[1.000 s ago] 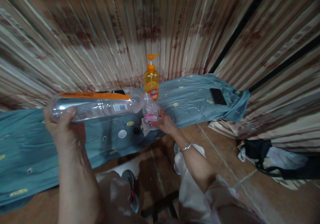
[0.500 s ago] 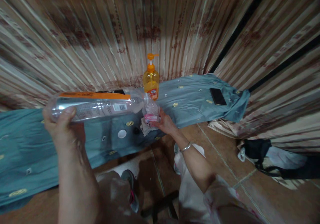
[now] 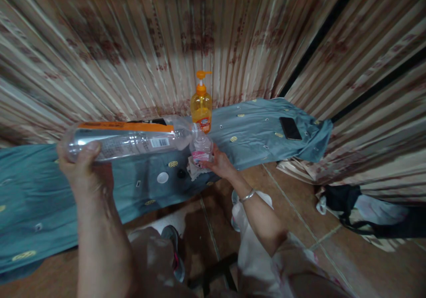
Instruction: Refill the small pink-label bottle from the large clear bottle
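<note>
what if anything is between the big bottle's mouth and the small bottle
Nothing visible: the big bottle, tipped sideways, has its mouth right at the small bottle's neck. The right fingers grip lower down, and the pump bottle stands behind, not between.

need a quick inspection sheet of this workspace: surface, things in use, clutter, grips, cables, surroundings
Surface: patterned blue-green cover, creased.
Things in use: large bottle tipped nearly level, its mouth at the top of the small bottle; contact unclear.
Clutter: pump bottle upright behind, phone to the right, white disc, black piece, crumpled rag by the small bottle.
Grips: left grip around the large bottle's base end; right grip on the small bottle.
Cables: nothing seen.
Surroundings: curtains behind, tiled floor, fabric heap at right.
</note>
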{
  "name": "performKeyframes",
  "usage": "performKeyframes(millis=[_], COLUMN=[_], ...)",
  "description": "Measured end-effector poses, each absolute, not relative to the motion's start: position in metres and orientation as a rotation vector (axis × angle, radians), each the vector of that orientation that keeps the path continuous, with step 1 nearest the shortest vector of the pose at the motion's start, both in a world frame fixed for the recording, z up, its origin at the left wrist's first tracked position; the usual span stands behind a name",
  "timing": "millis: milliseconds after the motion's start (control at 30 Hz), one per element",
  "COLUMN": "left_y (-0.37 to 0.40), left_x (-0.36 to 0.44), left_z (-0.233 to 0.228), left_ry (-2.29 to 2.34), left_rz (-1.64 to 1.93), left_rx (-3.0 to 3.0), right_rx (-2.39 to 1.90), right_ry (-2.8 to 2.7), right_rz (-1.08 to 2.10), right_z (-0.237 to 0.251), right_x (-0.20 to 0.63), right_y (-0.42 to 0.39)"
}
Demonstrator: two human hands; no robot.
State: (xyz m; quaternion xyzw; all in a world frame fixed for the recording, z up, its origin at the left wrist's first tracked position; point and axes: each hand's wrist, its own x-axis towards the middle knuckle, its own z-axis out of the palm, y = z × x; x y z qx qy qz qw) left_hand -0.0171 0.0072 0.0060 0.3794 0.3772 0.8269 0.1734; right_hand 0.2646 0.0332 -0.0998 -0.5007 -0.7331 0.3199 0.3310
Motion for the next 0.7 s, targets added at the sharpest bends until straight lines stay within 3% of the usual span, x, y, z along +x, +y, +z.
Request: performKeyframes(millis=[700], left_y=[0.0051], left_x=[-0.0144], left_z=[0.0084], left_ry=[1.086], left_rz=[2.315], left_rx=[1.11], right_rx=[-1.343], right_ry=[-1.92], right_rz=[0.823], right_z=[-0.0988], right_x=[0.2645], right_y=[0.0339])
